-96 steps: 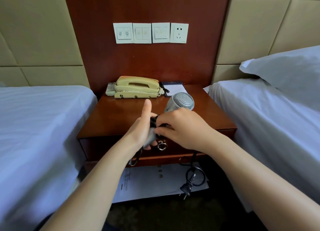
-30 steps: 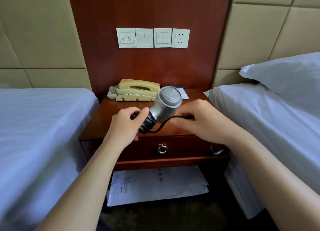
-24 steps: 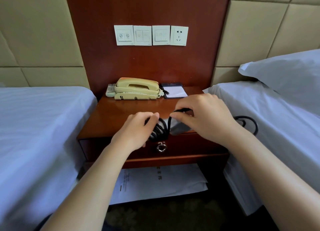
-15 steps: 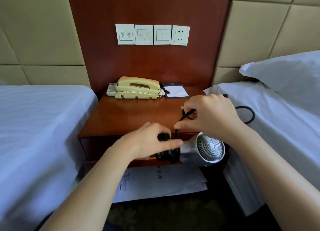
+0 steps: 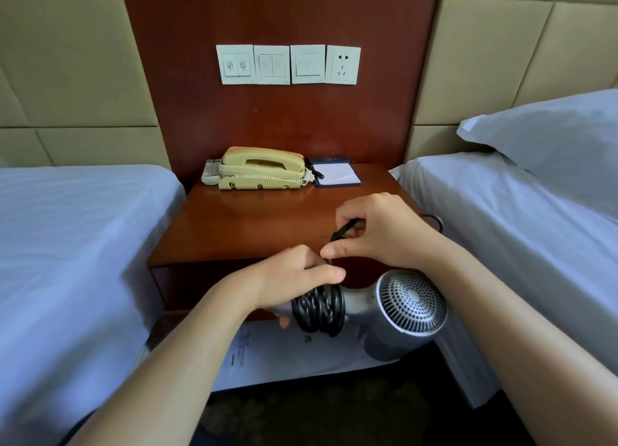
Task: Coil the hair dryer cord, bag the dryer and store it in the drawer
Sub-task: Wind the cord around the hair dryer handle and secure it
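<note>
A silver hair dryer (image 5: 406,315) hangs in front of the nightstand's drawer (image 5: 187,285), its grilled end facing me. Black cord (image 5: 319,308) is wound in several turns round its handle. My left hand (image 5: 294,278) grips the handle over the coils. Just above it, my right hand (image 5: 381,231) pinches the free stretch of cord, and a loop of cord shows behind that wrist on the right bed. The drawer's front is mostly hidden by my hands. A white bag (image 5: 284,355) with print lies flat on the shelf below the drawer.
On the wooden nightstand (image 5: 254,221) stand a beige telephone (image 5: 262,168) and a notepad (image 5: 337,174) at the back. White beds (image 5: 67,245) flank it on both sides, with a pillow (image 5: 551,134) on the right. Switches and a socket (image 5: 342,64) are on the wall panel.
Over the last seconds the dryer turned over several times as cord went round its handle. It now hangs lower with more turns, and the trailing cord came up from the floor.
</note>
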### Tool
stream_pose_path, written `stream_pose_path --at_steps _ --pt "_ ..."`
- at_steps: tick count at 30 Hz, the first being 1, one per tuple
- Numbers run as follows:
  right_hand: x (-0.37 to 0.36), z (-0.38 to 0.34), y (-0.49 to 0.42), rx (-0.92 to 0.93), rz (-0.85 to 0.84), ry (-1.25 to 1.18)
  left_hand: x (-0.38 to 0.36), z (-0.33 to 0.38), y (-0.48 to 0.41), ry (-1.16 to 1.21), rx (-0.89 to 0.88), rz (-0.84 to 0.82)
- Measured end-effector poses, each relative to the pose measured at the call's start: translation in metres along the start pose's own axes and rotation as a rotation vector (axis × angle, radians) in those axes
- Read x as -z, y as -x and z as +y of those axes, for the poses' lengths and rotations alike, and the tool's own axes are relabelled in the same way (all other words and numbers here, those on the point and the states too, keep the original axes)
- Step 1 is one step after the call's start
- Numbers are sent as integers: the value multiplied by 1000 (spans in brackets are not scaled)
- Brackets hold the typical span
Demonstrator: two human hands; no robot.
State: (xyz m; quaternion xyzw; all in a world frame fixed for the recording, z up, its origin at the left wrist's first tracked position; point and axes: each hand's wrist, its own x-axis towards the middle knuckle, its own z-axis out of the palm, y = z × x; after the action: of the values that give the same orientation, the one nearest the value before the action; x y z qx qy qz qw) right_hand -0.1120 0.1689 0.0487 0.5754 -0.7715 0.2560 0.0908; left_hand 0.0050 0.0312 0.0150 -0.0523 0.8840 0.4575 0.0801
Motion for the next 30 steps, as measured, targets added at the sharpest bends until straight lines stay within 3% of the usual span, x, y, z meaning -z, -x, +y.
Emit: stream_pose_path --at_steps 3,7,15,21,25,30 --pt "-7 0 -1 31 -33 14 -4 -1 -6 32 61 -64" --pt "-9 6 -4 -1 -30 -16 -5 1 -12 -5 80 -30" --pt "-3 24 -5 -132 -175 -274 5 -1 -9 169 -45 53" --pt "-10 45 -4 -259 -192 -255 15 -4 -3 291 -147 160" --pt "-10 32 2 -419 -238 -193 19 -7 2 439 -171 199" --pt "-16 37 10 -283 -233 2 24 -14 -4 854 -121 398"
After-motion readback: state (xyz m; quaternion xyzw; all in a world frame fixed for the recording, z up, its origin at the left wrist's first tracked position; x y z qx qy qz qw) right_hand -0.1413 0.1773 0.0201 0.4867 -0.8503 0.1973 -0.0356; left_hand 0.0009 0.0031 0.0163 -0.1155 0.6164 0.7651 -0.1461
